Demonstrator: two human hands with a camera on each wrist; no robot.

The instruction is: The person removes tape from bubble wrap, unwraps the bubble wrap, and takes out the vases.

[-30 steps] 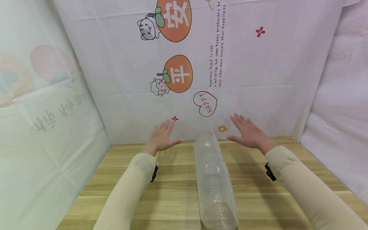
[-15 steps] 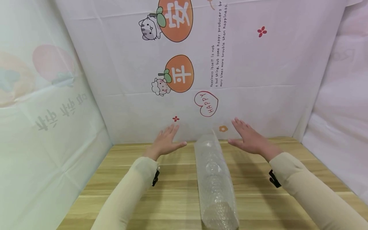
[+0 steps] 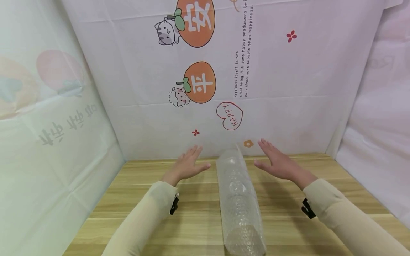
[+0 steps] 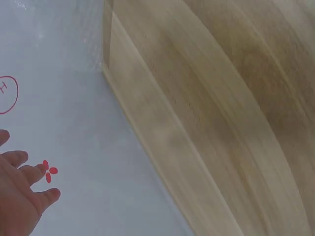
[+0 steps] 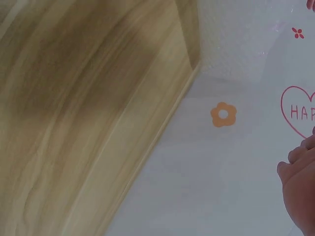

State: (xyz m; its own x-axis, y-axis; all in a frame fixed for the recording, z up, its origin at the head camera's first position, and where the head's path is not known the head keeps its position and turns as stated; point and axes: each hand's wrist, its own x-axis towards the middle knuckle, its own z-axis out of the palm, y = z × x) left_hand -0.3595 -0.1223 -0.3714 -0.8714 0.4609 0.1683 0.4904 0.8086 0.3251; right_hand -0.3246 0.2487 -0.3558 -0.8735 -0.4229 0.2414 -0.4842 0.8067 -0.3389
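A roll of clear bubble wrap (image 3: 238, 199) lies lengthwise on the wooden table, its near end toward me. To its left my left hand (image 3: 185, 166) hovers over the table with fingers extended and thumb pointing at the roll. On the other side my right hand (image 3: 280, 164) is held in much the same way, apart from the roll. Neither hand holds anything. In the left wrist view the left hand (image 4: 22, 189) shows at the lower left edge, and part of the bubble wrap (image 4: 64, 34) appears above. The right wrist view catches the right hand (image 5: 300, 184) at its edge, with the bubble wrap (image 5: 236, 44) at the top.
The wood-grain tabletop (image 3: 192, 220) runs back to a white printed cloth (image 3: 275, 89) hanging behind it. More white cloth (image 3: 54, 170) hangs along the left, and another sheet (image 3: 381, 142) on the right.
Both hands have come down and a little nearer to me, and the left has shifted slightly right toward the roll. The bubble wrap has stayed in place.
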